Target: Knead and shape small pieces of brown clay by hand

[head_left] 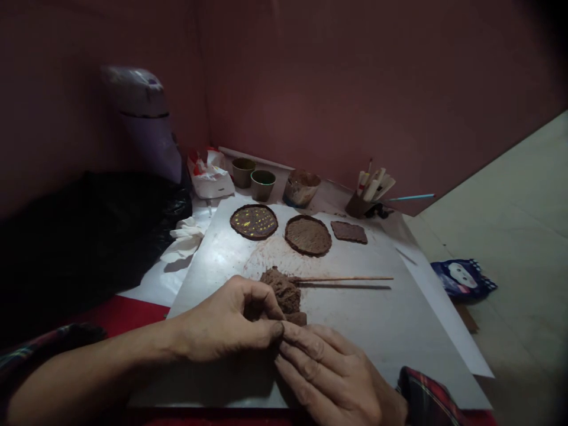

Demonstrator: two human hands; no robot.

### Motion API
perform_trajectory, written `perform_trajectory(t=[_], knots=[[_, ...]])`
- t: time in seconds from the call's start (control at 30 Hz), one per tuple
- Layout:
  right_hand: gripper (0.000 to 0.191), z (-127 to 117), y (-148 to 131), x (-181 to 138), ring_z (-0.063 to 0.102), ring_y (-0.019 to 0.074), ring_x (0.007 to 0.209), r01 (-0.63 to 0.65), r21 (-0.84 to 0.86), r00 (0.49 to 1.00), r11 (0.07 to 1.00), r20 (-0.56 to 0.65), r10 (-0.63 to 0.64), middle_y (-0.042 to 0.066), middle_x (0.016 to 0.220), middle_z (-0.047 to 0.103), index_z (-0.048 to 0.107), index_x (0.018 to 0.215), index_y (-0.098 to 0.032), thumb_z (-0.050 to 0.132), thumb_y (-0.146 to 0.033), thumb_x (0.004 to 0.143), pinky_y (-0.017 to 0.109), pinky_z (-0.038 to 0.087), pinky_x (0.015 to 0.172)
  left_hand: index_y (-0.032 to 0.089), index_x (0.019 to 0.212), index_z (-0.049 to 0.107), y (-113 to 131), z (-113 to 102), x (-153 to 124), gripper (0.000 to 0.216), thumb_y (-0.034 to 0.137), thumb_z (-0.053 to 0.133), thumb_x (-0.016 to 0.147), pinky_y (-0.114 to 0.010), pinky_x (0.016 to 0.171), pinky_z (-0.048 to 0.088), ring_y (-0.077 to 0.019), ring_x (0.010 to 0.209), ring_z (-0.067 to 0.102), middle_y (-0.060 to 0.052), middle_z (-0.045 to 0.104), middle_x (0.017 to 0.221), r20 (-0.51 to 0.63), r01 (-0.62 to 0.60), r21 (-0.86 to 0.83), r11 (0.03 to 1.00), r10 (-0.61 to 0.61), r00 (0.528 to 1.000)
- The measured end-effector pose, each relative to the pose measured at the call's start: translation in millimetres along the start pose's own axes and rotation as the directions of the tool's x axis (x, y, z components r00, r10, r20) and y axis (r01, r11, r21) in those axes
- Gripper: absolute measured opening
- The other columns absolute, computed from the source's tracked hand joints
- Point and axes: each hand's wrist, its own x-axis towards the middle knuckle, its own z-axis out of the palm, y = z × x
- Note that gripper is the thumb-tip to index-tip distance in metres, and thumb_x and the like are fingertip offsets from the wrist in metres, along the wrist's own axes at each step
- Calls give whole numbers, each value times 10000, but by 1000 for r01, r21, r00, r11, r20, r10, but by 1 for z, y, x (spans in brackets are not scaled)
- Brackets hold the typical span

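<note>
My left hand [246, 316] is closed, its thumb and curled fingers pinched together above the near part of the white board [350, 349]. Against its thumb tip, which is stained brown, press the joined fingers of my right hand [331, 373]. Whatever lies between the two hands is hidden by the fingers. Just beyond them sits a rough lump of brown clay [280, 287], with a smaller smooth brown piece [296, 319] at its near side. A thin wooden stick [346, 278] extends rightward from the lump.
Farther back lie a yellow-dotted round clay piece [254, 222], a plain round one [307, 235] and a rectangular slab [349, 232]. Behind stand two cups [263, 186], a stained tub [302, 188] and a tool holder [357, 205]. Crumpled tissue [184, 239] and a black bag [89, 236] are left.
</note>
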Motion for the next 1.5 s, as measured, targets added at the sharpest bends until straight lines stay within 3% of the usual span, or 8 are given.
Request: perform_trajectory(t=[0.23,0.43,0.57,0.7,0.9,1.1,1.33,1.5], knots=[[360,-1,1,-2,486,204,1261,40,-58,998,998,53,-37,86,1205,653,658,1112,-56,337,-62,949,313,439,1040,119,743,618,2,-2,0,145,262,596,742,-181,392,343,-70,372,442,39,535,488,60,105,-137,985,-98,993],[291,9,-1,-7,523,201,1223,54,-85,997,995,-43,-58,44,1107,710,707,990,-92,425,-64,922,355,315,1128,113,693,602,7,1,-2,92,199,631,705,-171,506,357,-73,547,446,33,541,592,8,28,-22,999,-28,1000],[277,12,-1,-6,529,205,1211,86,-98,995,991,-44,-91,32,1007,741,713,956,-91,440,-64,917,368,258,1152,127,693,572,5,3,-4,81,201,604,704,-180,478,310,-75,523,398,56,476,549,3,57,-9,998,-57,998],[307,13,-1,-5,554,202,1176,98,-101,993,990,-54,-103,29,941,749,717,924,-92,414,-49,924,375,277,1138,133,644,547,2,3,-3,66,159,604,665,-184,504,313,-75,544,404,55,484,556,-11,50,-33,998,-51,999],[336,15,0,-6,542,199,1186,138,-119,988,983,-49,-144,39,930,746,717,903,-105,389,-32,923,364,383,1057,130,587,576,5,4,-3,12,136,582,594,-176,446,351,-87,454,496,25,577,486,-3,128,-201,971,-131,991],[313,13,0,-4,490,208,1243,129,-109,989,986,-59,-136,27,886,748,721,825,-122,434,-28,906,375,297,1130,142,659,584,3,3,-3,47,134,561,618,-188,429,394,-128,402,577,-23,640,461,133,180,-370,911,-140,981],[301,13,0,-4,457,204,1274,106,-65,993,992,-40,-109,37,932,745,715,829,-109,436,-29,908,388,231,1164,127,665,602,0,-4,0,47,173,607,657,-202,442,398,-125,424,565,-32,640,486,156,151,-333,931,-104,982],[296,14,1,-5,502,207,1237,105,-43,992,994,-61,-107,38,907,747,713,883,-98,424,-46,920,383,282,1142,129,649,570,2,0,-3,80,153,644,628,-187,451,404,-115,462,576,-19,642,523,58,113,-287,951,-101,993]])
